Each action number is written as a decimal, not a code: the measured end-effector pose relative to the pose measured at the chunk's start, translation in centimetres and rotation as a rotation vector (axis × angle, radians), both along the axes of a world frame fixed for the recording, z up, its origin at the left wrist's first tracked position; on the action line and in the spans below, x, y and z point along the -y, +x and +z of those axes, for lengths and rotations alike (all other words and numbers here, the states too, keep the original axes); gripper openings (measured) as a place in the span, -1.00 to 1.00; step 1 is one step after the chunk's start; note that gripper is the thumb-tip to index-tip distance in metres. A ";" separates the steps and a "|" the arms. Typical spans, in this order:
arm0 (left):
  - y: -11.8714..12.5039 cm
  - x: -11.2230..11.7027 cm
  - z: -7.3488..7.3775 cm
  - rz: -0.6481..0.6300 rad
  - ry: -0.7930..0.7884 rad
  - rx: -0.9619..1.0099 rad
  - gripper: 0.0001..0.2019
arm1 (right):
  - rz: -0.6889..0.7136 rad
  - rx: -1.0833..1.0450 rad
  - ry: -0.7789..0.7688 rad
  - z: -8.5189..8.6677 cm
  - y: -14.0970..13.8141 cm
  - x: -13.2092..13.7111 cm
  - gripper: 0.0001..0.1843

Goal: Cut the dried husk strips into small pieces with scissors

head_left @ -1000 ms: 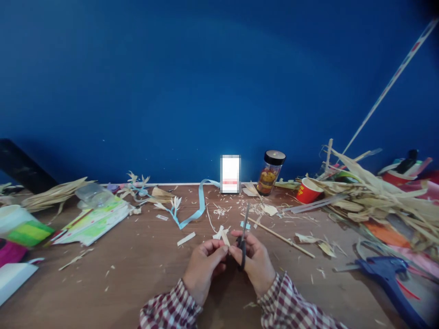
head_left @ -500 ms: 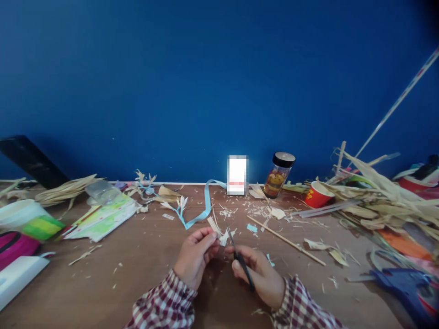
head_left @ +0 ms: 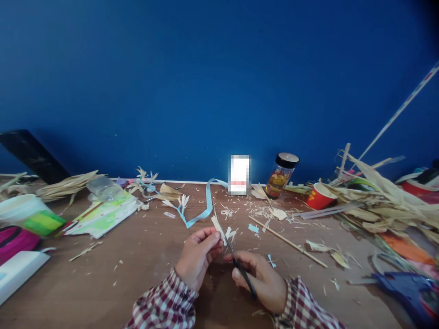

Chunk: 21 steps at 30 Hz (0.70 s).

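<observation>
Between thumb and fingers, my left hand pinches a small pale strip of corn husk, its end pointing up. My right hand grips dark scissors, whose blades slant up and left against the strip. Whether the blades are parted I cannot make out. Just beyond my hands, pale scraps lie on the brown table. A light blue ribbon curls behind them, and a husk flower on a blue stem lies at its left end.
On the right are a thin stick, a red paper cup, a pile of dry husks and a blue glue gun. A lidded jar stands at the back. Papers and a white-green cup are on the left.
The scissors' blades have shifted up and left, from beside the husk strip to against it. My left hand keeps its pinch, and the view has shifted slightly.
</observation>
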<state>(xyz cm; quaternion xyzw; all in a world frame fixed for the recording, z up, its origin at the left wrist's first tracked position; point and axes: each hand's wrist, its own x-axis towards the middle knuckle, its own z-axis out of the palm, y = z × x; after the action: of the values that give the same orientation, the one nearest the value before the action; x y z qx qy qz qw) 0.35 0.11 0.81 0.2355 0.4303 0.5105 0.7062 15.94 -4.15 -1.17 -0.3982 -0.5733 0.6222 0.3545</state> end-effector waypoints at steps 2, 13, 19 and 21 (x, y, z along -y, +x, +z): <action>0.0 0.0 0.0 0.001 0.000 -0.010 -0.83 | 0.007 -0.004 -0.009 0.1 0.0 0.0 -0.60; 0.3 0.0 -0.1 -0.016 -0.008 -0.012 -0.83 | -0.029 0.009 -0.013 0.1 -0.2 0.0 -0.60; 0.3 0.0 -0.2 -0.005 -0.014 -0.008 -0.83 | -0.026 0.003 -0.008 0.0 -0.1 0.0 -0.62; 0.3 0.0 -0.2 -0.003 -0.017 -0.009 -0.83 | -0.028 0.000 -0.009 0.0 -0.1 0.0 -0.62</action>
<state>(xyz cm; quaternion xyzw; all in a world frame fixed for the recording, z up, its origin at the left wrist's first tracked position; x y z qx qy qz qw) 0.64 0.11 0.58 0.2321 0.4374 0.5048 0.7071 15.82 -4.17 -1.21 -0.4076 -0.5649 0.6197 0.3617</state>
